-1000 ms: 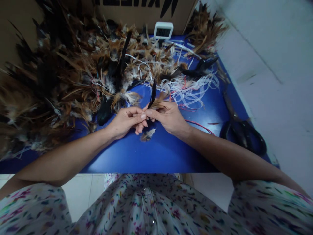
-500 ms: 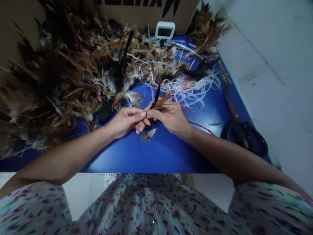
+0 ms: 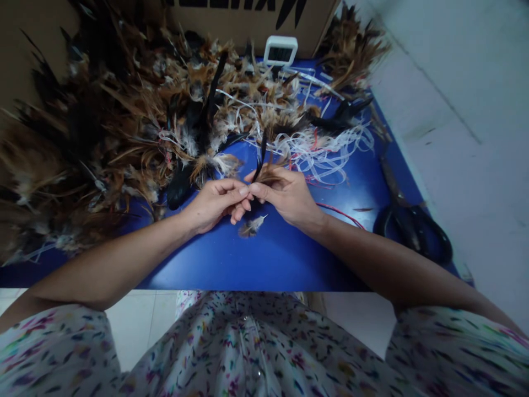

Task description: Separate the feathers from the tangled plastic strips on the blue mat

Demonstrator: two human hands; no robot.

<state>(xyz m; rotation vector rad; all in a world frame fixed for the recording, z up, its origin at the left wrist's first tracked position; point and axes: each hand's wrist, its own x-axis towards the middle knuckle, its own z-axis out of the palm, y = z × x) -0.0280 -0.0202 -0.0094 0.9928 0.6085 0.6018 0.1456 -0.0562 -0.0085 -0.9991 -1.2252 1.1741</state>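
My left hand and my right hand meet at their fingertips above the blue table. Between thumb and fingers, my right hand pinches a few feathers: a slim black feather pointing up and away, and brown feathers fanned beside it. The thumb and forefinger of my left hand close on the lower ends, where the quills are hidden by the fingers. Just below the hands, a small loose grey-brown feather lies on the table.
A large heap of brown and black feathers covers the left and back. White ribbons lie tangled behind my right hand. Black-handled scissors rest at the right edge. A white digital display stands before a cardboard box.
The black feather has turned more upright, and the brown feathers have shifted slightly within the fingers. Both hands stay nearly in place.
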